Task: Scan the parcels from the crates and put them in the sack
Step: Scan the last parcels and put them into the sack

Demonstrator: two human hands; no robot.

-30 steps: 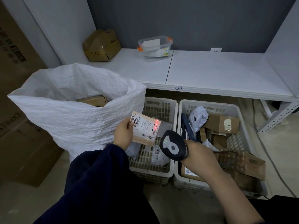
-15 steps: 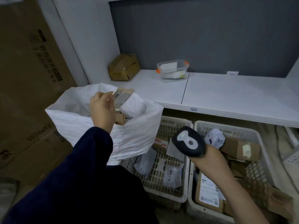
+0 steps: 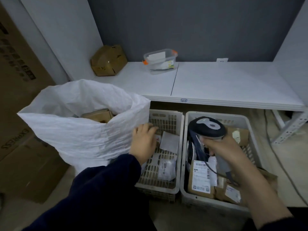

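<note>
Parcels (image 3: 200, 179) lie in two crates at 6 o'clock of the view, and one brown parcel (image 3: 98, 115) shows inside the sack (image 3: 75, 130) at 9 o'clock. Far left, behind the sack, stand big cartons (image 3: 20, 97) with dark print. The sack is white, stands upright on the floor with its mouth wide open, and its right side touches the left crate (image 3: 166, 114).

On the white shelf (image 3: 216, 84), at 11 o'clock, a crumpled box (image 3: 108, 60) sits in the corner; at 12 o'clock stands a clear tub (image 3: 160, 61) with orange clips.

The left hand (image 3: 144, 140), coming out of a dark sleeve (image 3: 100, 189), reaches into the left crate just beside the sack. Its fingers are stretched forward, loosely together, and they hold nothing. At 3 o'clock from this hand lies a grey packet (image 3: 170, 142), very near but apart from it. At 5 o'clock from the hand lies a white bag (image 3: 166, 169) with a label.

The right crate (image 3: 216, 115) touches the left one and is much fuller, with brown boxes and dark bags. Above it the right hand (image 3: 223, 152) has its fingers wrapped round the handle of the scanner (image 3: 206, 128), whose dark head points to 11 o'clock. A cable (image 3: 275, 155) runs on the floor at 3 o'clock.
</note>
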